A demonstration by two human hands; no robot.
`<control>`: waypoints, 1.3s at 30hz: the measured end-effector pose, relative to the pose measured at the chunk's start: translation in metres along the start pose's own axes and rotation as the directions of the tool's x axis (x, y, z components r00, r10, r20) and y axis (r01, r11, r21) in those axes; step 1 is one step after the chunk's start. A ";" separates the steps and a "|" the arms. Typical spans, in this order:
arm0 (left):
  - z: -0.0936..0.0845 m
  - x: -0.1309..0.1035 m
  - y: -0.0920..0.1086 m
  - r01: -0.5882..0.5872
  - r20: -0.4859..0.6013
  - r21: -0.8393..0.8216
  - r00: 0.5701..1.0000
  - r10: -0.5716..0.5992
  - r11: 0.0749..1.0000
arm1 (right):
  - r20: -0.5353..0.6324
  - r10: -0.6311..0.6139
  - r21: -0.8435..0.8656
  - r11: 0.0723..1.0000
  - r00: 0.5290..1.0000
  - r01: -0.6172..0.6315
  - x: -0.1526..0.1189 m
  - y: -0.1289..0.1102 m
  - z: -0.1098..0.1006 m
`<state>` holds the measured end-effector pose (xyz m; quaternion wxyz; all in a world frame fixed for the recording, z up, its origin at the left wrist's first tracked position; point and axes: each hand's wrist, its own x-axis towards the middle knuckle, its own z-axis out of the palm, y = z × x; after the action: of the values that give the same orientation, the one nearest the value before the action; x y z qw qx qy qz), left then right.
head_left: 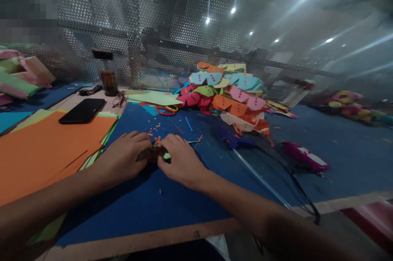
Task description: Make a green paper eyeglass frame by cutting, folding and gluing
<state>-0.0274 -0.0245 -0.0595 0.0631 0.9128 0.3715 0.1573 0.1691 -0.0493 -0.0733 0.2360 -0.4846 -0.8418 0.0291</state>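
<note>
Both hands meet over the blue table mat [138,212]. My left hand [130,152] has its fingers curled inward, closed on something small between the hands. Facing it, my right hand [178,156] is closed too, thumb and fingers bent toward the same spot. A pale green sliver of paper [166,156] shows at the right fingers; the rest of what lies between the hands is dark and mostly hidden. Small orange paper scraps [157,139] are scattered just beyond the fingertips. Behind them lie scissors with red and yellow handles [167,110].
Orange paper sheets [46,146] are stacked at left, with a black phone [82,111] on them. A jar of dark liquid [109,79] stands behind. Folded colored paper pieces [230,97] pile up at back right. A blue glue gun [236,140] and purple device [305,156] lie right.
</note>
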 end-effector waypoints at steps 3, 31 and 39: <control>0.000 -0.001 0.000 0.007 0.006 0.006 1.000 -0.007 1.000 | 0.014 0.010 0.001 1.000 1.000 -0.010 0.000 0.000 -0.001; 0.011 0.001 0.008 0.102 -0.091 0.092 0.991 -0.094 0.991 | 0.066 0.061 0.115 0.991 0.996 -0.068 -0.005 0.004 -0.005; 0.010 0.001 0.000 0.130 -0.052 -0.040 0.990 -0.132 0.991 | 0.093 0.064 0.182 0.980 0.994 -0.081 -0.004 0.008 -0.007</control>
<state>-0.0231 -0.0237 -0.0683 0.0797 0.8806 0.4292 0.1843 0.1799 -0.0497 -0.0708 0.2422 -0.4891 -0.8266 0.1372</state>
